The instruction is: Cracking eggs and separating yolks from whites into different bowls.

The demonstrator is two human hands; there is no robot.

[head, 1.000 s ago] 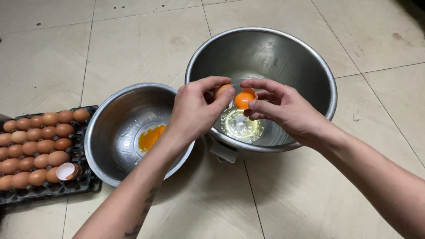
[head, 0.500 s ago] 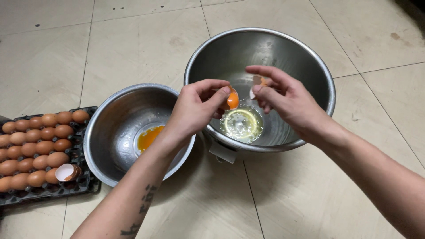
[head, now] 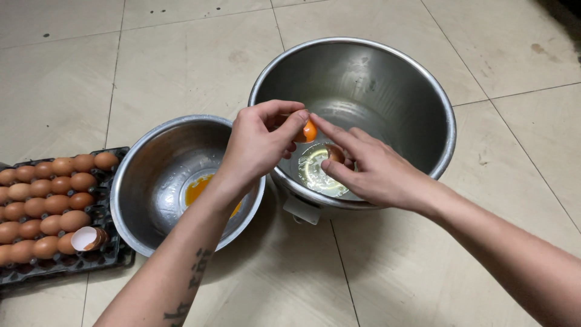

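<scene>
My left hand (head: 259, 144) holds an eggshell half with an orange yolk (head: 309, 131) in it, above the near rim of the large steel bowl (head: 417, 91). My right hand (head: 369, 169) holds the other eggshell half (head: 334, 153) just beside it, fingertips almost touching the left hand. Clear egg white (head: 318, 175) pools at the bottom of the large bowl. To the left, a smaller steel bowl (head: 151, 157) holds yolks (head: 200, 189).
A black tray (head: 115, 257) of several brown eggs (head: 42, 206) lies at the left edge, with an empty broken shell (head: 86, 238) on it. Everything stands on a beige tiled floor (head: 181, 60).
The two shell halves came apart a moment ago; my right hand has dropped lower and moved back toward the left hand, which keeps the yolk.
</scene>
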